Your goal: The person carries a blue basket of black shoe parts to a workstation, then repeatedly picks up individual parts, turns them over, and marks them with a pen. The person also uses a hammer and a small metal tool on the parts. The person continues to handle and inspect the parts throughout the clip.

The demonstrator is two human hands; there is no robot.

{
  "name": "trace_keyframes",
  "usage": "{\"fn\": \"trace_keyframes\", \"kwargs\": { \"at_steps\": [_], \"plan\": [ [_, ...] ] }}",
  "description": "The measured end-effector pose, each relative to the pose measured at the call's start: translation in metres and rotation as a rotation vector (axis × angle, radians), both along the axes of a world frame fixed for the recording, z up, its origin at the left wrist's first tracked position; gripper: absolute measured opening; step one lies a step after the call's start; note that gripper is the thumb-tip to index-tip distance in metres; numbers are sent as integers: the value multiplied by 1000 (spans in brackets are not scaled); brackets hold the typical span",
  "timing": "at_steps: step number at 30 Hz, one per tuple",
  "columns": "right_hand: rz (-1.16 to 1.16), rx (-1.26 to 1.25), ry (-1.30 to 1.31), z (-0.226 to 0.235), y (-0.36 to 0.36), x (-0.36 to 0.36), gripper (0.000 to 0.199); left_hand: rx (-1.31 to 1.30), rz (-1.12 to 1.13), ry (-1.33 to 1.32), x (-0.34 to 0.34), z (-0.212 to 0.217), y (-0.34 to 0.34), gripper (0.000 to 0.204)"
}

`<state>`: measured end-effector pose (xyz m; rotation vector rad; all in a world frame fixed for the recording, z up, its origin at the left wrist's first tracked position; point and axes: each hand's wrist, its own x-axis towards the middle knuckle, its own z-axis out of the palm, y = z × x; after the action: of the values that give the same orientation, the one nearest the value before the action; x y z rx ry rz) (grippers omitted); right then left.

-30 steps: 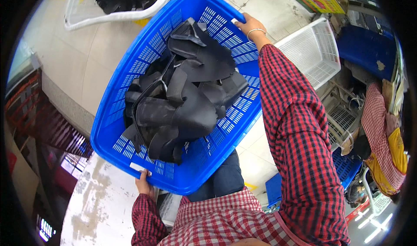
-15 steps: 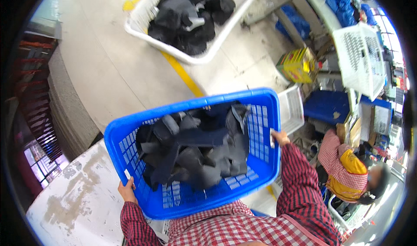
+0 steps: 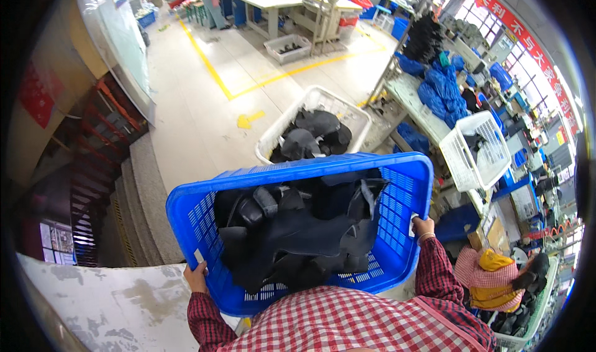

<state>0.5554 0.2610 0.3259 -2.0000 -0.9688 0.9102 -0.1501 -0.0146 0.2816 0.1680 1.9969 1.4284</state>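
A blue plastic basket with slotted sides is held in front of my body, tilted so that its inside shows. Dark grey and black cut pieces, apparently of fabric or leather, lie heaped in it. My left hand is closed around the rim at the near left end, beside a small white tag. On the opposite end, my right hand grips the basket, with its fingers partly hidden by the plastic.
Beyond the basket, a white tub of similar dark pieces stands on the floor. Steps descend at left, beside a scuffed white surface. At right are a worktable with blue bags, a white basket and a seated co-worker.
The view has lifted, showing more of the room ahead. My hands still hold the blue basket, which now appears farther right and overlaps the white tub's near side.
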Motion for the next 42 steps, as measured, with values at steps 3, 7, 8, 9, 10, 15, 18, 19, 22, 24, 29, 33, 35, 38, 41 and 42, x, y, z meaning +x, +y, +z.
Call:
{"fn": "trace_keyframes", "kwargs": {
  "at_steps": [3, 7, 8, 9, 10, 15, 18, 19, 22, 24, 29, 33, 35, 38, 41, 42],
  "plan": [
    [25, 76, 30, 25, 28, -36, 11, 139, -11, 100, -43, 31, 26, 12],
    [91, 115, 83, 14, 87, -95, 12, 155, 12, 151, -90, 53, 72, 12],
    [105, 121, 98, 4, 108, -115, 12, 216, 5, 208, -103, 56, 86, 12],
    [108, 118, 98, -5, 131, -139, 11, 193, 20, 179, -120, 57, 101, 11],
    [149, 110, 99, -16, 157, -160, 12, 180, 27, 185, -133, 59, 116, 11],
    [246, 36, 104, -52, 293, -297, 15, 190, 131, 213, -234, 84, 186, 12],
    [260, -58, 88, -54, 363, -360, 15, 63, 161, 140, -270, 91, 210, 13],
    [359, 3, 113, -53, 387, -382, 15, 113, 194, 111, -282, 91, 216, 14],
    [443, 13, 135, -51, 455, -442, 12, 203, 250, 126, -323, 84, 241, 15],
    [439, -27, 43, -50, 496, -488, 14, 79, 219, 109, -364, 78, 267, 18],
    [417, 8, -95, -35, 572, -582, 23, 179, 85, 166, -488, 62, 384, 29],
    [272, 17, -49, -24, 600, -602, 23, 136, 19, 90, -567, 62, 511, 31],
    [151, -50, -17, -23, 608, -592, 22, 98, -92, 74, -585, 55, 579, 30],
    [44, 43, 75, -30, 619, -562, 19, 225, -134, -28, -585, 27, 680, 12],
    [-38, 16, 116, -39, 641, -539, 15, 178, -281, 62, -587, 3, 790, 11],
    [-70, -6, 36, -41, 653, -531, 15, 161, -299, 56, -585, -2, 829, 11]
  ]
}}
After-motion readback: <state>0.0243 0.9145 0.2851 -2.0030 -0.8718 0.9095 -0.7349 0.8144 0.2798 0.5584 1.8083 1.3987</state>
